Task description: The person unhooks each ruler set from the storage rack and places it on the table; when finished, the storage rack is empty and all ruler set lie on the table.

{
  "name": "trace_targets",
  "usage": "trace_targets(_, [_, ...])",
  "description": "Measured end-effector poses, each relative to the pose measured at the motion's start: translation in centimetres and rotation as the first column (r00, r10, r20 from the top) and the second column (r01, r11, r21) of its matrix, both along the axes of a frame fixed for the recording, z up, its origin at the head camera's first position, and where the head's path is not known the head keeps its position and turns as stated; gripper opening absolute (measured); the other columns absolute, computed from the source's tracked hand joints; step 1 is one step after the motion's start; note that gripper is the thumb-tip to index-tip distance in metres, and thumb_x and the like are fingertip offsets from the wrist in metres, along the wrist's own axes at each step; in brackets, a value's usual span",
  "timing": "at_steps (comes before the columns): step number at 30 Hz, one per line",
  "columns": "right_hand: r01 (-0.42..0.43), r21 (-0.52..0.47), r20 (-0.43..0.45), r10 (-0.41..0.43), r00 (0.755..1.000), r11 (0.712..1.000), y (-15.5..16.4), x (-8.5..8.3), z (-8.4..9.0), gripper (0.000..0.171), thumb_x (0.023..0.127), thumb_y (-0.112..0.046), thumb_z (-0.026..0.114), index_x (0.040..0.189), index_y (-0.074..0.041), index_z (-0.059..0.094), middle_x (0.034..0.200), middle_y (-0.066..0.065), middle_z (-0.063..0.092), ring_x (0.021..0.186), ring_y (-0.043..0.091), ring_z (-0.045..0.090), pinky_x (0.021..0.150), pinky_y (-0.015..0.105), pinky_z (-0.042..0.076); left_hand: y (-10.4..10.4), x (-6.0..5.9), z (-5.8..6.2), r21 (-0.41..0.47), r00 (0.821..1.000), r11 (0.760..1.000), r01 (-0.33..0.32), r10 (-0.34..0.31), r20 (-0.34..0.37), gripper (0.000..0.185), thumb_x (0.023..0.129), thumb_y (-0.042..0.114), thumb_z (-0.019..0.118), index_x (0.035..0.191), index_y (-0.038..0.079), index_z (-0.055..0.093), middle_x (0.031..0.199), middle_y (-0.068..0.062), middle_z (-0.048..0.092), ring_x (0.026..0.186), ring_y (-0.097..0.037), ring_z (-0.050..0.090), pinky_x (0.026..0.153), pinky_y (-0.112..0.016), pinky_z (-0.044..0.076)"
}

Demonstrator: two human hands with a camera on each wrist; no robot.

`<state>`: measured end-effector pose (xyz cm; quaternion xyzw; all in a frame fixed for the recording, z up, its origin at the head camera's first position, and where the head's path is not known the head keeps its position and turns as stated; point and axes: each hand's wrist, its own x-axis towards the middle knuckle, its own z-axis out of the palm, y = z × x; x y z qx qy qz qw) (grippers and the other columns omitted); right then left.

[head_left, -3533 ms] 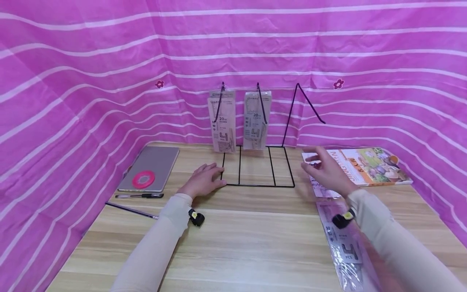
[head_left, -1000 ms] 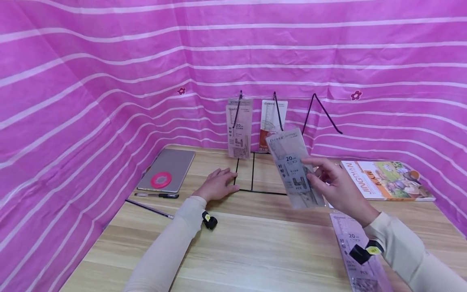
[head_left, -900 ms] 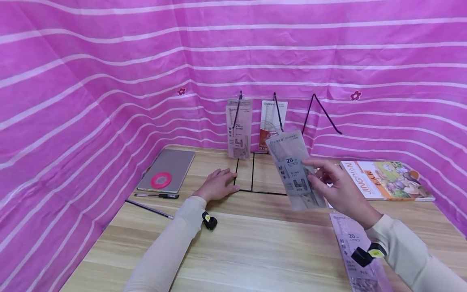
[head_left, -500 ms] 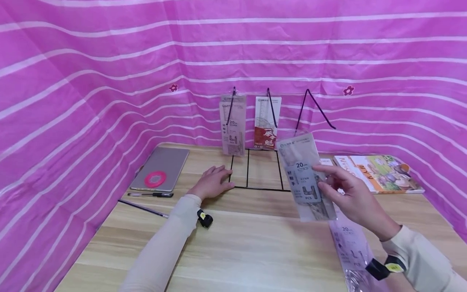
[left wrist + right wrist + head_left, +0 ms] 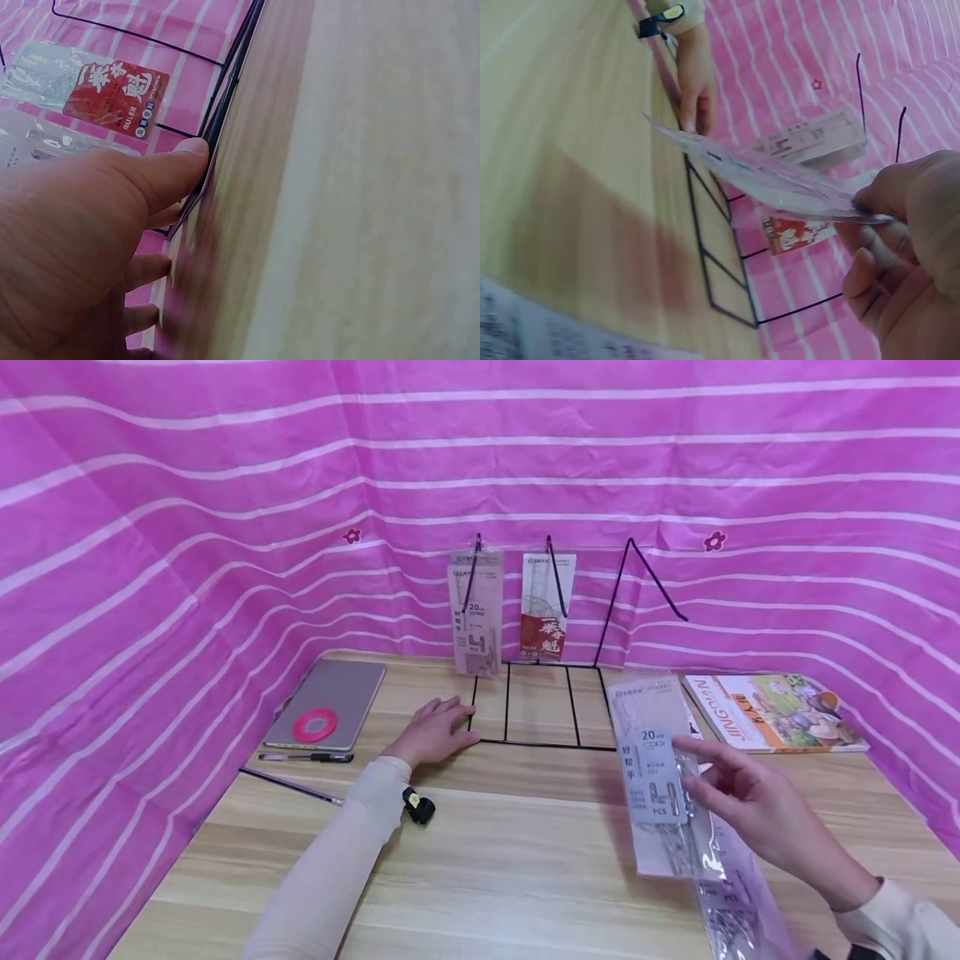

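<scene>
Since half a second ago the right hand (image 5: 757, 806) has carried the ruler pack (image 5: 654, 777) lower and nearer to the person, away from the wire rack (image 5: 551, 643); the pack now hangs low over the wooden table (image 5: 487, 868), in front of the rack's base and right of its middle. Thumb and fingers pinch it on its right edge about halfway down, as the right wrist view confirms, with the fingers curled round the thin plastic. The left hand (image 5: 433, 739) has not moved: it rests palm down with relaxed fingers, its fingertips touching the left front corner of the rack's base.

Judging from how things lie, the work looks about two thirds along. Two of the three hooks already carry packs, a grey hanging pack (image 5: 474, 614) on the left hook and a red-labelled pack (image 5: 546, 606) on the middle one, while the right hook (image 5: 648, 581) is bare. The held pack is well apart from that hook, so it is left to hang, and another pack (image 5: 738, 902) lies on the table under the right wrist.

The held pack's long axis runs nearly upright in the head view, leaning a little to the left at the top. Its header end points up and away toward the rack, printed face toward the person, lower end toward the table
</scene>
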<state>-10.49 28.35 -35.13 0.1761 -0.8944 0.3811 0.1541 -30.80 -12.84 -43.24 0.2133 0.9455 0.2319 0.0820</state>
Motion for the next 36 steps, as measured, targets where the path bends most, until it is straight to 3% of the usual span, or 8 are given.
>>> trace_targets(4, [-0.012,0.002,0.099,0.011,0.995,1.000,0.1,0.6,-1.4,0.051,0.093,0.002,0.074,0.142,-0.004,0.063,0.080,-0.007,0.069,0.064,0.007,0.059,0.049,0.023,0.048,-0.1,0.0,0.2,-0.007,1.000,1.000,0.001,-0.001,-0.004,0.065,0.104,0.053,0.060,0.160,0.024,0.046,0.175,-0.012,0.024,0.162,-0.045,0.014,0.134,-0.059,0.008])
trace_targets(11, [-0.009,0.000,0.286,0.009,0.958,1.000,-0.6,0.9,-3.9,0.042,0.097,-0.006,0.073,0.138,-0.002,0.065,0.099,0.000,0.073,0.070,0.002,0.058,0.055,0.023,0.051,-0.1,0.1,0.2,0.001,1.000,1.000,-0.004,0.004,0.005,0.065,0.104,0.052,0.061,0.160,0.023,0.046,0.175,-0.012,0.025,0.163,-0.045,0.013,0.134,-0.060,0.008])
trace_targets(14, [0.005,0.014,0.294,-0.009,0.956,1.000,-0.9,0.8,-4.7,0.042,0.096,-0.004,0.073,0.137,0.001,0.065,0.107,0.005,0.074,0.073,0.000,0.059,0.058,0.023,0.053,-0.1,0.2,0.3,0.002,1.000,1.000,-0.005,0.005,0.007,0.064,0.104,0.052,0.060,0.160,0.023,0.046,0.175,-0.012,0.025,0.163,-0.045,0.013,0.134,-0.060,0.007])
trace_targets(21, [0.019,0.198,0.369,-0.092,0.925,0.980,-0.8,0.4,-5.0,0.044,0.098,-0.016,0.074,0.138,0.001,0.065,0.098,-0.001,0.068,0.078,-0.001,0.053,0.064,0.020,0.049,0.0,0.3,0.6,0.010,1.000,1.000,0.002,-0.002,0.003,0.064,0.104,0.050,0.061,0.159,0.021,0.047,0.175,-0.014,0.025,0.162,-0.046,0.014,0.133,-0.060,0.008])
trace_targets(32, [0.022,0.348,0.457,-0.190,0.869,0.937,-1.1,-0.1,-5.1,0.045,0.098,-0.025,0.073,0.140,-0.012,0.066,0.089,-0.006,0.059,0.078,0.008,0.053,0.062,0.021,0.041,0.0,-0.1,0.3,-0.003,1.000,1.000,0.006,-0.006,0.001,0.066,0.104,0.052,0.060,0.161,0.022,0.045,0.176,-0.013,0.023,0.163,-0.046,0.012,0.134,-0.060,0.007])
trace_targets(36, [0.031,0.357,0.437,-0.196,0.878,0.933,-1.2,-0.1,-5.2,0.042,0.096,-0.024,0.075,0.136,-0.014,0.068,0.084,-0.006,0.059,0.073,0.007,0.052,0.059,0.022,0.041,0.0,-0.1,0.2,-0.003,1.000,1.000,0.012,-0.012,-0.007,0.066,0.105,0.051,0.059,0.161,0.021,0.045,0.175,-0.014,0.024,0.162,-0.047,0.013,0.133,-0.062,0.008])
